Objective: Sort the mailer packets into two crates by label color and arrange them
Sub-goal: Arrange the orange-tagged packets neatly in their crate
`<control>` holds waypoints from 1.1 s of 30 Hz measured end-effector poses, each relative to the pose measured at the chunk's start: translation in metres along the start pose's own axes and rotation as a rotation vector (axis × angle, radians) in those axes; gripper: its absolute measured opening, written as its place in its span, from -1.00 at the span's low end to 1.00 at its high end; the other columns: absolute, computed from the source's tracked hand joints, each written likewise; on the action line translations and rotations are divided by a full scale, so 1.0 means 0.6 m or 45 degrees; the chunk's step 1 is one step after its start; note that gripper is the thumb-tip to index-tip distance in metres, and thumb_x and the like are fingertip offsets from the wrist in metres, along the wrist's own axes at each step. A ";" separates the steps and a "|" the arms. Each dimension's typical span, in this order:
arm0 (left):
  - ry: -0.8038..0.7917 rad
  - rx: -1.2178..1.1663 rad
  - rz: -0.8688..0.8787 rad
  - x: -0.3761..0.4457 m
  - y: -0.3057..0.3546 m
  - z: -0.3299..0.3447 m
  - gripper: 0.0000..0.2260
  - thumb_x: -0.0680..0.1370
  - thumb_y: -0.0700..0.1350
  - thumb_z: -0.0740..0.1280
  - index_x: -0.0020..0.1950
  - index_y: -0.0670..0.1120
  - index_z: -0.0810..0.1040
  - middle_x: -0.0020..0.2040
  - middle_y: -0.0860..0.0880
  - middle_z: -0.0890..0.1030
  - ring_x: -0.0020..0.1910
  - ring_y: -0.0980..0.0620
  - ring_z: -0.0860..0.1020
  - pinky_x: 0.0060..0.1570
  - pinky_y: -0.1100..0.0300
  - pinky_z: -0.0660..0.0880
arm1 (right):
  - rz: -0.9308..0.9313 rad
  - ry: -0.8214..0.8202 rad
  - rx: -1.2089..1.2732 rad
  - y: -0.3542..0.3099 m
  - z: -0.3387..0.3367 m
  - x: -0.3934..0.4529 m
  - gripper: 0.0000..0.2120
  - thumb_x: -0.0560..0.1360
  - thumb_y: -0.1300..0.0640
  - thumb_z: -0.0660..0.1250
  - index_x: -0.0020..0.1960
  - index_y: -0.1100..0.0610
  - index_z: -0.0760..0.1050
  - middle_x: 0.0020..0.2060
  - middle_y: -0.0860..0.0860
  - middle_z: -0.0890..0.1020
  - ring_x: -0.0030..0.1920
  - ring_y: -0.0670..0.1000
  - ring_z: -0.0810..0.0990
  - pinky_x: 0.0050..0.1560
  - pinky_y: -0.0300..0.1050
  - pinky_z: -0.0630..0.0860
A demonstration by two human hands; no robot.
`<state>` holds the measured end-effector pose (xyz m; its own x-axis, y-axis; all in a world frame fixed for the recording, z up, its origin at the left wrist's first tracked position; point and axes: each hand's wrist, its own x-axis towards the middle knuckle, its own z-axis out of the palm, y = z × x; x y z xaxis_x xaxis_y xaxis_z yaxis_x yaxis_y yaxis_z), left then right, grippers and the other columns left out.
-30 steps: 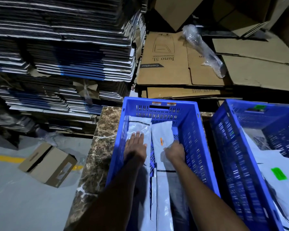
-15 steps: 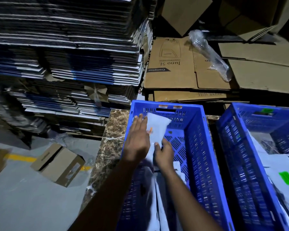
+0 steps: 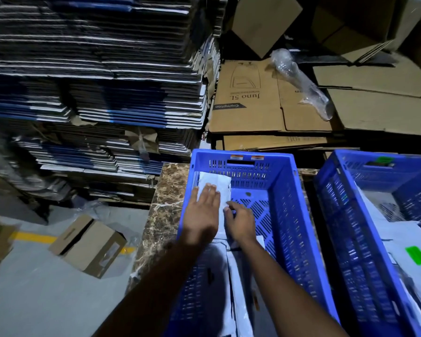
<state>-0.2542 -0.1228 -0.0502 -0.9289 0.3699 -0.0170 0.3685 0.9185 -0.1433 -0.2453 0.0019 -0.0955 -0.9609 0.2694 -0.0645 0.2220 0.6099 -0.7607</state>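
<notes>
Left hand (image 3: 203,213) fingers straight, flat on the white mailer (image 3: 216,188); right hand (image 3: 241,221) fingers pinch its near edge.

A brown marble-patterned worktop (image 3: 167,210) shows at the centre, veined with pale streaks. Behind it and to the left rises a tall stack of flattened cartons (image 3: 95,76), their edges banded in white, grey and blue. To the right of that stack lie flattened brown cardboard boxes (image 3: 248,103), one printed with "Crompton" and "Juno 5L", read upside down from here. A crumpled length of clear plastic wrap (image 3: 299,81) rests across them. Down on the grey floor (image 3: 34,300) at the left, a small brown cardboard box (image 3: 88,244) sits tilted, partly covering a yellow floor line (image 3: 34,237).
</notes>
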 end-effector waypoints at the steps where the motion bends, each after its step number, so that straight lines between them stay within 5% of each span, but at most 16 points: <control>1: -0.053 -0.035 0.015 0.009 0.011 0.011 -0.49 0.67 -0.07 -0.06 0.61 -0.15 -0.08 0.63 -0.09 -0.08 0.60 -0.09 -0.13 0.53 -0.13 -0.18 | 0.010 0.004 -0.007 0.009 -0.012 -0.002 -0.75 0.54 0.13 0.32 0.18 0.17 0.61 0.07 0.12 0.69 0.09 0.19 0.63 0.13 -0.01 0.51; 10: -0.337 -0.348 -0.115 0.033 0.029 0.080 -0.45 0.69 0.07 -0.03 0.62 -0.02 -0.15 0.62 0.05 -0.17 0.59 0.03 -0.22 0.52 -0.05 -0.17 | 0.252 -0.131 -0.255 0.083 -0.089 -0.058 -0.54 0.58 0.18 0.28 0.46 0.21 0.34 0.29 0.25 0.48 0.26 0.25 0.51 0.24 0.02 0.45; 18: 0.026 -0.257 -0.011 0.016 0.002 -0.023 -0.43 0.68 0.08 0.01 0.62 -0.07 -0.12 0.62 -0.02 -0.14 0.59 -0.02 -0.18 0.55 -0.04 -0.13 | 0.537 -0.504 -0.513 0.079 -0.100 -0.108 -0.24 0.44 -0.06 0.45 0.45 0.20 0.15 0.35 0.27 0.40 0.32 0.29 0.45 0.24 0.06 0.48; 21: 0.163 -0.263 -0.061 0.007 -0.032 -0.074 -0.43 0.68 0.07 0.02 0.62 -0.05 -0.13 0.62 0.00 -0.14 0.59 -0.01 -0.19 0.56 -0.05 -0.13 | 0.536 -0.380 -0.501 0.068 -0.091 -0.120 -0.48 0.50 0.15 0.33 0.37 0.27 0.25 0.29 0.24 0.52 0.28 0.23 0.54 0.18 0.02 0.53; 25: 0.127 -0.301 -0.200 -0.031 -0.089 -0.068 -0.44 0.67 0.05 0.04 0.62 -0.09 -0.05 0.63 -0.06 -0.10 0.60 -0.04 -0.14 0.56 -0.03 -0.09 | 0.439 -0.218 -0.440 0.049 -0.129 -0.123 -0.70 0.53 0.15 0.33 0.21 0.27 0.46 0.20 0.27 0.58 0.21 0.26 0.57 0.12 0.01 0.53; 29: 0.070 -0.386 -0.218 -0.058 -0.105 -0.036 -0.46 0.68 0.05 0.00 0.62 -0.08 -0.03 0.63 -0.04 -0.07 0.60 -0.01 -0.12 0.56 0.00 -0.08 | 0.306 0.027 -0.182 0.009 -0.180 -0.081 -0.65 0.50 0.12 0.42 0.24 0.19 0.49 0.12 0.20 0.64 0.17 0.23 0.59 0.11 0.01 0.50; 33: 0.044 -0.408 -0.244 -0.055 -0.102 -0.035 -0.49 0.68 0.06 -0.07 0.62 -0.03 -0.04 0.63 0.02 -0.04 0.60 0.02 -0.13 0.56 -0.03 -0.06 | 0.177 0.017 -0.027 -0.065 -0.172 0.007 -0.63 0.50 0.12 0.44 0.27 0.17 0.52 0.11 0.14 0.66 0.16 0.17 0.60 0.07 -0.07 0.48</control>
<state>-0.2451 -0.1882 -0.0204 -0.9823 0.1866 0.0142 0.1862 0.9666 0.1763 -0.2407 0.0562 0.0005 -0.9183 0.3622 -0.1598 0.3565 0.5814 -0.7314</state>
